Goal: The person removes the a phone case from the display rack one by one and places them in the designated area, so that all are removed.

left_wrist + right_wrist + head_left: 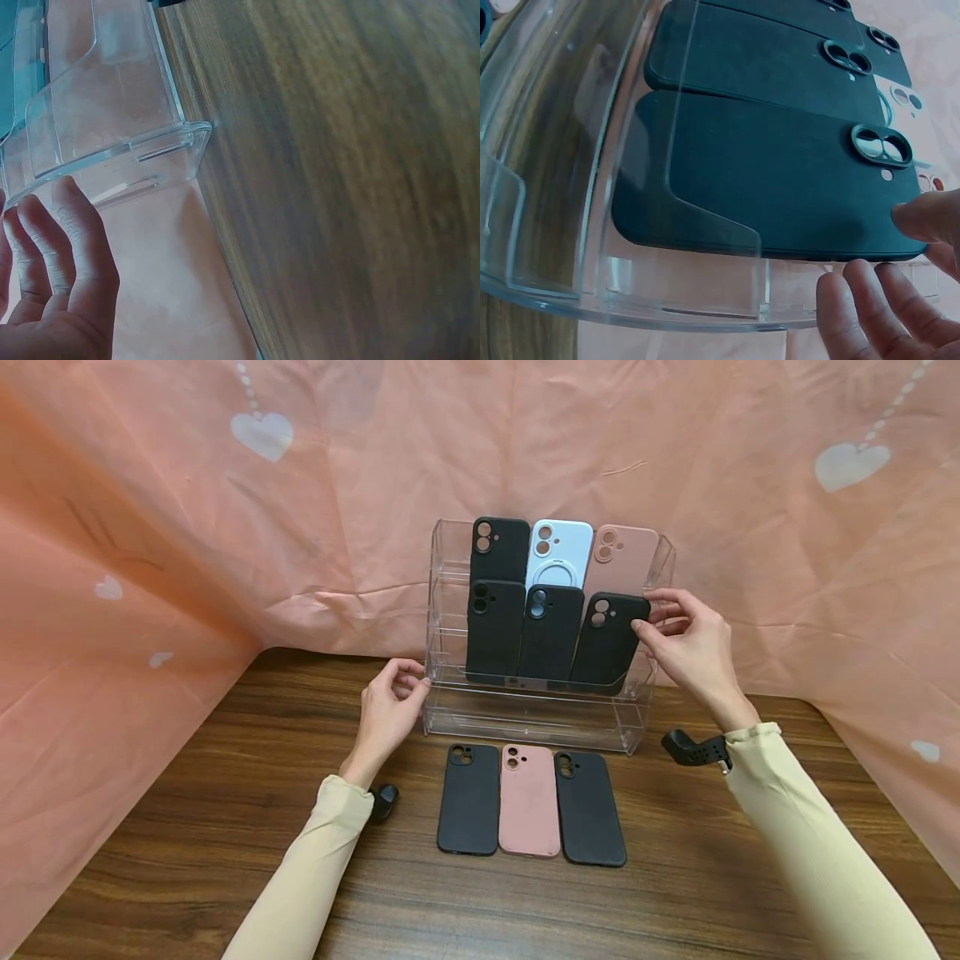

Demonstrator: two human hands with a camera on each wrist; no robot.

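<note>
A clear stepped display stand holds phone cases in two rows. My right hand pinches the upper right edge of a black phone case, the rightmost in the front row. In the right wrist view the thumb lies on that case's face near the camera cutout, with the other fingers at its side. The case's lower end sits behind the tier's clear front lip. My left hand holds the stand's left side edge between thumb and bent fingers; in the left wrist view the fingertips meet the clear panel.
Two more black cases stand in the front row. Behind are black, white and pink cases. On the wooden table lie black, pink and black cases. Pink cloth hangs behind.
</note>
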